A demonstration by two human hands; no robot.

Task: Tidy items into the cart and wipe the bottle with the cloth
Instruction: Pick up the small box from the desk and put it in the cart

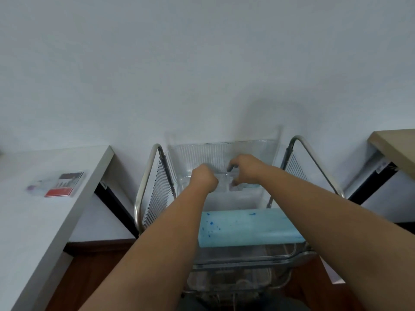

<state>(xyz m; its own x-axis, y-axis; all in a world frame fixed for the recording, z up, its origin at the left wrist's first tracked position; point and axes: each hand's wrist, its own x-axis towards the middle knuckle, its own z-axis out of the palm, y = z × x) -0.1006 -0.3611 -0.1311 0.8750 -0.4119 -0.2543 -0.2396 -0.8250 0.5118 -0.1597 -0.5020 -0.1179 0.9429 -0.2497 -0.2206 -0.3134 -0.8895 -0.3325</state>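
A metal-framed cart (143,189) stands against the wall, with a clear plastic bin (224,151) on its top level. Both my arms reach into the bin. My left hand (204,178) is a closed fist against a small clear item (224,186) on the bin floor. My right hand (244,169) curls its thumb and fingers around the same item from the right. The item is blurred and see-through, so I cannot tell what it is. A light blue cloth (247,227) with dark blue specks lies folded across the bin's near edge.
On a white table (33,221) to the left lies a clear flat pack (56,184) with red and dark contents. A wooden tabletop (395,142) juts in at the right. A lower cart basket (229,281) sits below. The floor is dark wood.
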